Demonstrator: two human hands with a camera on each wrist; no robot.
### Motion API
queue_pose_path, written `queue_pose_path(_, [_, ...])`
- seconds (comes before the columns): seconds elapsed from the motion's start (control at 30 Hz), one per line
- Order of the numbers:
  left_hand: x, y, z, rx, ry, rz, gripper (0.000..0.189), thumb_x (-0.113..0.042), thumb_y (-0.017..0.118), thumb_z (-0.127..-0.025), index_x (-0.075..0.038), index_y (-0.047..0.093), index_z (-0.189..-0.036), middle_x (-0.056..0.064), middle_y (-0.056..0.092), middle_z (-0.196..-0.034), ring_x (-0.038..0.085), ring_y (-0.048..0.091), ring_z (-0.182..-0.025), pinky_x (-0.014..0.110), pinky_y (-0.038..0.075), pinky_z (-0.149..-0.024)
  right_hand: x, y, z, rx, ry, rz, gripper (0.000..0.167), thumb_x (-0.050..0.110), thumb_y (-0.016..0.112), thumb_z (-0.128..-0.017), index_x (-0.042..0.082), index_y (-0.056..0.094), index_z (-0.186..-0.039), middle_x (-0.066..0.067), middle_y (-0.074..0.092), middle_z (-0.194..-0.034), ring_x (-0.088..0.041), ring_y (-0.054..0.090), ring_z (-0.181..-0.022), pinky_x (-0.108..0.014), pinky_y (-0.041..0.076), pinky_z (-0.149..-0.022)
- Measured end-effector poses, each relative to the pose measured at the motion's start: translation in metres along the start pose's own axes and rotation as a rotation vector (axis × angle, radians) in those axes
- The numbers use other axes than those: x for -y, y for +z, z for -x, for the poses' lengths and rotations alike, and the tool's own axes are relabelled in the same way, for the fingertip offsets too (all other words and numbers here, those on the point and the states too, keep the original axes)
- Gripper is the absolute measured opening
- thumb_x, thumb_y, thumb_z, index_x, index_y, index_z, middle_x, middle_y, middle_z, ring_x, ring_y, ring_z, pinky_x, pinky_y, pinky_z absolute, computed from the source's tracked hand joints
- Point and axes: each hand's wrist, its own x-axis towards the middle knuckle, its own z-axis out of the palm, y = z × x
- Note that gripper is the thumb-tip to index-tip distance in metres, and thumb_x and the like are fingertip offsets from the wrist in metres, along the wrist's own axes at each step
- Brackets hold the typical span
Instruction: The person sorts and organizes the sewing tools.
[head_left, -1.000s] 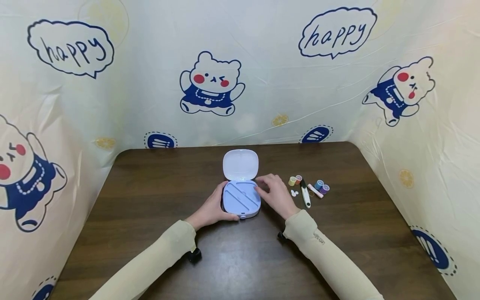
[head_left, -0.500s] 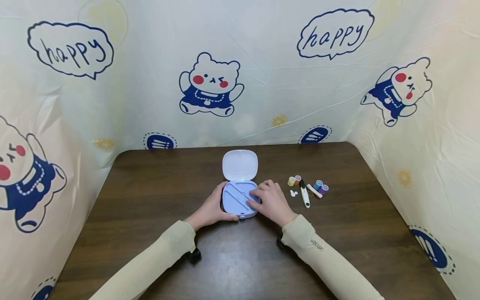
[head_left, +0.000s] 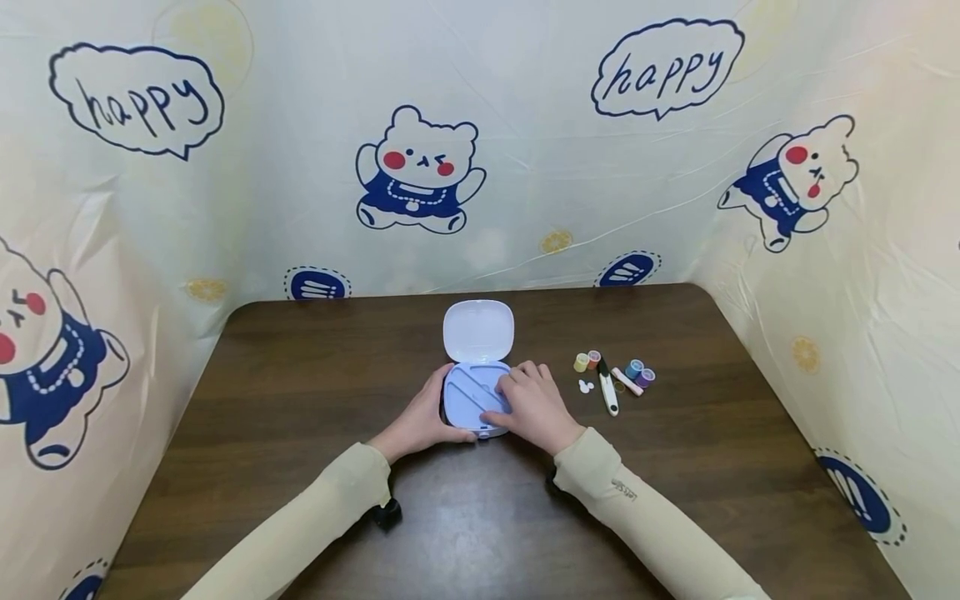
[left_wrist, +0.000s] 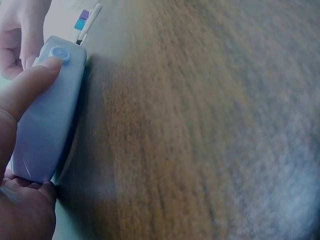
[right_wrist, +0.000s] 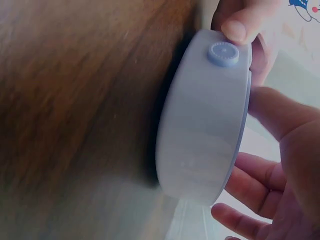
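Observation:
A light-blue plastic case [head_left: 476, 431] stands on the table with its pale lid [head_left: 478, 332] raised at the back. Inside its base lies a blue tray [head_left: 467, 403] with diagonal dividers. My left hand [head_left: 422, 419] grips the case from the left side, its thumb on the front near the round button [left_wrist: 61, 54]. Over the tray's right part, my right hand [head_left: 534, 407] touches the surface with thumb and fingertips spread apart. In the right wrist view the right thumb [right_wrist: 277, 110] rests at the case's upper edge. What lies under the right palm is hidden.
To the right of the case lie a yellow spool [head_left: 581, 362], an orange spool [head_left: 594, 359], a blue spool [head_left: 635, 369] and a purple spool [head_left: 646, 377]. Among them are a black-and-white tool [head_left: 608, 387], a pale stick [head_left: 627, 382] and small white pieces [head_left: 586, 387].
My right hand has moved left from the case's right edge onto the tray, its thumb now nearer the middle. My left hand keeps its grip on the case.

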Motion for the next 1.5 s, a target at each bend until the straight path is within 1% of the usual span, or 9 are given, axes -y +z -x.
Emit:
queue_pose_path(0.17, [0.000, 0.000, 0.000, -0.001, 0.001, 0.006, 0.125, -0.034, 0.098, -0.072, -0.003, 0.017, -0.163, 0.020, 0.032, -0.163, 0.033, 0.039, -0.145, 0.052, 0.033, -0.119, 0.004, -0.001, -0.002, -0.012, 0.018, -0.009, 0.042, 0.047, 0.084, -0.086, 0.009, 0.069, -0.094, -0.004, 0.066, -0.088, -0.027, 0.054, -0.097, -0.043, 0.039, -0.084])
queue_pose_path(0.3, [0.001, 0.000, 0.000, 0.001, 0.003, 0.008, 0.126, -0.035, 0.097, -0.072, -0.001, 0.017, -0.163, 0.020, 0.032, -0.163, 0.033, 0.039, -0.145, 0.053, 0.034, -0.119, 0.007, 0.000, -0.004, -0.017, 0.041, -0.004, 0.041, 0.047, 0.083, -0.086, 0.009, 0.068, -0.092, -0.002, 0.064, -0.083, -0.024, 0.049, -0.089, -0.041, 0.036, -0.081])
queue_pose_path(0.47, [0.000, 0.000, 0.000, 0.006, -0.003, 0.011, 0.126, -0.034, 0.098, -0.072, -0.002, 0.017, -0.163, 0.020, 0.031, -0.163, 0.033, 0.039, -0.145, 0.053, 0.033, -0.119, 0.008, 0.003, -0.003, -0.025, 0.063, 0.009, 0.042, 0.048, 0.083, -0.085, 0.009, 0.069, -0.091, -0.002, 0.064, -0.083, -0.023, 0.047, -0.086, -0.040, 0.035, -0.079])
queue_pose_path(0.77, [0.002, 0.000, 0.000, 0.009, -0.007, 0.008, 0.126, -0.034, 0.098, -0.072, -0.002, 0.017, -0.163, 0.020, 0.032, -0.162, 0.034, 0.040, -0.144, 0.053, 0.034, -0.119, 0.010, 0.004, -0.002, -0.040, 0.077, 0.025, 0.042, 0.049, 0.082, -0.086, 0.010, 0.070, -0.092, -0.003, 0.065, -0.086, -0.024, 0.048, -0.087, -0.040, 0.035, -0.079])
queue_pose_path(1.03, [0.000, 0.000, 0.000, 0.012, -0.011, 0.010, 0.126, -0.034, 0.098, -0.072, -0.002, 0.016, -0.163, 0.021, 0.030, -0.163, 0.034, 0.038, -0.146, 0.054, 0.033, -0.119, 0.010, 0.001, -0.002, -0.045, 0.089, 0.028, 0.041, 0.049, 0.082, -0.085, 0.010, 0.070, -0.091, -0.002, 0.065, -0.084, -0.024, 0.048, -0.087, -0.041, 0.036, -0.080])
queue_pose_path(1.17, [-0.001, 0.000, 0.000, 0.017, -0.015, 0.021, 0.127, -0.033, 0.098, -0.071, -0.004, 0.017, -0.164, 0.019, 0.031, -0.163, 0.033, 0.039, -0.145, 0.053, 0.033, -0.120, 0.011, -0.003, -0.002, -0.047, 0.095, 0.012, 0.041, 0.048, 0.082, -0.085, 0.010, 0.070, -0.091, -0.002, 0.064, -0.083, -0.024, 0.048, -0.087, -0.041, 0.036, -0.081])
queue_pose_path(1.33, [0.001, 0.000, 0.000, 0.017, -0.004, 0.019, 0.129, -0.035, 0.099, -0.070, -0.006, 0.016, -0.164, 0.018, 0.030, -0.164, 0.032, 0.038, -0.146, 0.053, 0.032, -0.120, 0.011, -0.009, 0.001, -0.057, 0.098, -0.002, 0.040, 0.046, 0.082, -0.085, 0.009, 0.071, -0.092, -0.004, 0.066, -0.084, -0.026, 0.050, -0.089, -0.043, 0.037, -0.081])
queue_pose_path(1.5, [0.000, -0.002, 0.002, 0.025, -0.011, 0.016, 0.133, -0.039, 0.099, -0.070, -0.011, 0.011, -0.167, 0.015, 0.025, -0.169, 0.032, 0.032, -0.151, 0.054, 0.029, -0.122, 0.007, -0.014, 0.005, -0.063, 0.116, -0.021, 0.038, 0.044, 0.083, -0.085, 0.008, 0.072, -0.093, -0.005, 0.066, -0.087, -0.027, 0.050, -0.092, -0.044, 0.038, -0.083])
